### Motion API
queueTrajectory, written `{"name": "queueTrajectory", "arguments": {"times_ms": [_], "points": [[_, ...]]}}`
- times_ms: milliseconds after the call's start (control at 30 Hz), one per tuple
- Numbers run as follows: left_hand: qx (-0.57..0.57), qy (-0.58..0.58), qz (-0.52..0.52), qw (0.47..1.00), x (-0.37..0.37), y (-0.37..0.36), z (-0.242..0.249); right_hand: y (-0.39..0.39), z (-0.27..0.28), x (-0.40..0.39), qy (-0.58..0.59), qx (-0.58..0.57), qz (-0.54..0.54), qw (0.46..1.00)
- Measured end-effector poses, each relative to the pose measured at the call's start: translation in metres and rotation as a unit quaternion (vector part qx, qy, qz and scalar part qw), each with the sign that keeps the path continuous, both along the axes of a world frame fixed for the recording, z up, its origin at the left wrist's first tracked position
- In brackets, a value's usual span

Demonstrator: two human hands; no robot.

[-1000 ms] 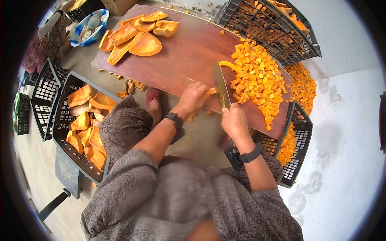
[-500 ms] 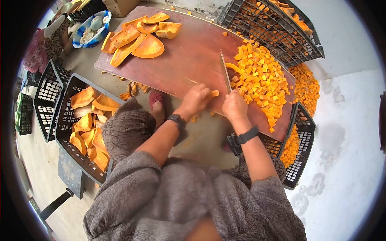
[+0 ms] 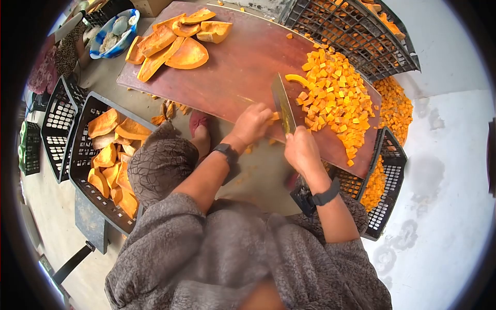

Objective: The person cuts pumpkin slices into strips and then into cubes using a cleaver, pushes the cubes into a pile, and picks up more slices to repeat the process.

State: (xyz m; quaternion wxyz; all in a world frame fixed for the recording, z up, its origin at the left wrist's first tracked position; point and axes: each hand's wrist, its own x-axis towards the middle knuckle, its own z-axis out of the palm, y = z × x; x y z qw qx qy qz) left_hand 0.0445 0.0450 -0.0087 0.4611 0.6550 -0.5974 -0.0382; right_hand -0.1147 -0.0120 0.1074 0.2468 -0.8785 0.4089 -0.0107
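Observation:
My right hand (image 3: 303, 153) is closed round the handle of a wide-bladed cleaver (image 3: 283, 105), its blade tilted over the reddish board (image 3: 227, 82). Just left of the blade, my left hand (image 3: 252, 123) grips a small piece of pumpkin (image 3: 275, 117) near the board's front edge; only its orange end shows past the fingers. Right of the cleaver lies a heap of diced pumpkin (image 3: 338, 93), with one curved pumpkin strip (image 3: 297, 80) at its left side. Large pumpkin wedges (image 3: 188, 53) are piled at the board's far left.
A black crate of pumpkin pieces (image 3: 111, 170) stands at my left. Another crate (image 3: 385, 175) with diced pumpkin is at my right, and a tilted crate (image 3: 351, 39) stands behind the board. A blue basin (image 3: 116, 36) and a person (image 3: 62, 57) are at the upper left.
The cleaver has leaned over to the left, so its broad face now shows. My right hand has shifted slightly left and down, while my left hand still grips the pumpkin piece.

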Motion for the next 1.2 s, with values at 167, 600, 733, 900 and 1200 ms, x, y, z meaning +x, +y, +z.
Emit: {"name": "queueTrajectory", "arguments": {"times_ms": [167, 600, 733, 900, 1200], "points": [[0.009, -0.005, 0.013, 1.000, 0.000, 0.000, 0.000, -0.014, -0.017, 0.028, -0.004, -0.026, 0.001, 1.000], [-0.002, -0.012, 0.006, 1.000, -0.001, 0.000, 0.006, -0.002, -0.004, -0.002, -0.072, -0.034, -0.054, 0.995], [0.013, 0.016, -0.001, 1.000, -0.003, 0.000, 0.009, 0.008, 0.000, -0.006, -0.067, -0.019, -0.039, 0.997], [0.020, -0.001, 0.006, 1.000, -0.002, -0.001, 0.007, 0.007, 0.000, -0.004, -0.002, 0.007, -0.018, 1.000], [0.060, -0.012, -0.014, 0.998, -0.002, -0.001, 0.016, -0.019, -0.045, 0.034, -0.123, -0.101, -0.050, 0.986]]}}
